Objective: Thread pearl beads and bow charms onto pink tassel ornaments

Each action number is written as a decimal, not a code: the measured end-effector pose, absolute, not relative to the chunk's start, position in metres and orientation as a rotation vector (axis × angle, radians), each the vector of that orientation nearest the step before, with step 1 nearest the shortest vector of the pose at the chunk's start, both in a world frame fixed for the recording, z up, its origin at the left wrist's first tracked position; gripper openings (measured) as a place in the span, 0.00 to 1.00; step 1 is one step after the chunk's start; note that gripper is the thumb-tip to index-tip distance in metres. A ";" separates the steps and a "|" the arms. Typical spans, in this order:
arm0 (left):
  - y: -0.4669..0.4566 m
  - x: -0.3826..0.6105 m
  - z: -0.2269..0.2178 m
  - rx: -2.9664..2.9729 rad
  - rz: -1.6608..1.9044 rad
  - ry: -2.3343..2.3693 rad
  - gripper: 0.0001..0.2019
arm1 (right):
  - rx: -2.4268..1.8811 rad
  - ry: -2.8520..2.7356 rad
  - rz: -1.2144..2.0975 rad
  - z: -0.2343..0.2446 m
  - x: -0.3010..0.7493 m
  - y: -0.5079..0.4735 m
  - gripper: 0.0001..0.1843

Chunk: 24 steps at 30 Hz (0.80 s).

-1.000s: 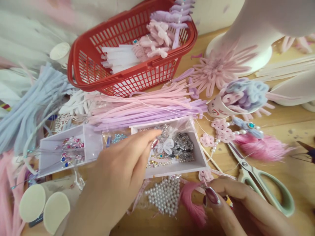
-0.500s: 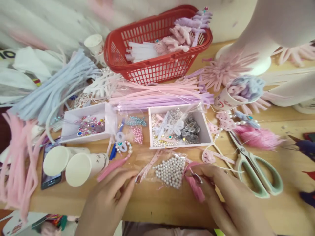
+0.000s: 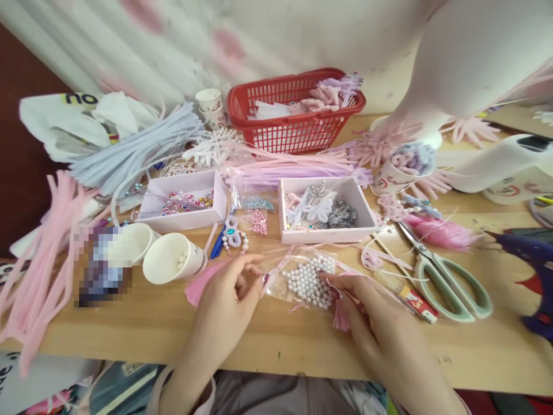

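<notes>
My left hand (image 3: 228, 300) rests on the wooden table (image 3: 129, 328) with its fingers curled into a pinch at the left edge of a clear bag of white pearls (image 3: 309, 282). What the pinch holds is too small to make out. A pink tassel (image 3: 201, 285) lies just left of that hand. My right hand (image 3: 371, 325) sits right of the pearl bag, fingers closed on another pink tassel (image 3: 341, 316). Behind both hands stands a white box of silver and white ornaments (image 3: 324, 235).
A second white box with coloured gems (image 3: 181, 219), two paper cups lying on their sides (image 3: 173, 259), green-handled scissors (image 3: 444, 282), a purple glue gun (image 3: 533, 253), a red basket (image 3: 298, 129), and bundles of blue (image 3: 129, 150) and pink pipe cleaners (image 3: 38, 259) crowd the table.
My left hand drew back from the ornament box to the table front beside the pearl bag. The view pulled back and up, showing more of the table. My right hand stayed on the tassel.
</notes>
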<state>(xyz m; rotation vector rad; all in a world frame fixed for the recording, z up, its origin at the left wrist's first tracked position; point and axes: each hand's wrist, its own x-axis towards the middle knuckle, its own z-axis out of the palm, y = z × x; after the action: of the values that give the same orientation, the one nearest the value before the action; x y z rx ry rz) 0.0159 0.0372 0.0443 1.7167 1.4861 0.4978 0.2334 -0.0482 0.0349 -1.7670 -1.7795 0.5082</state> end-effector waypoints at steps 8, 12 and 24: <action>0.046 0.005 0.048 1.324 0.417 1.299 0.16 | -1.770 -1.785 0.492 0.033 0.232 -0.048 0.11; 0.058 0.004 0.055 1.655 0.185 1.188 0.15 | -1.749 -1.785 0.454 0.030 0.235 -0.047 0.11; 0.068 0.026 0.049 2.010 0.207 1.056 0.09 | -1.745 -1.711 0.527 0.024 0.238 -0.047 0.09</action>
<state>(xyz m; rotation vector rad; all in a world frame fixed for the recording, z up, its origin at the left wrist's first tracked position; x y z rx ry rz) 0.0259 0.0684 0.0491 2.0101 1.0561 0.2066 0.2378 -0.0472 0.0243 -1.7454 -1.7109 0.5265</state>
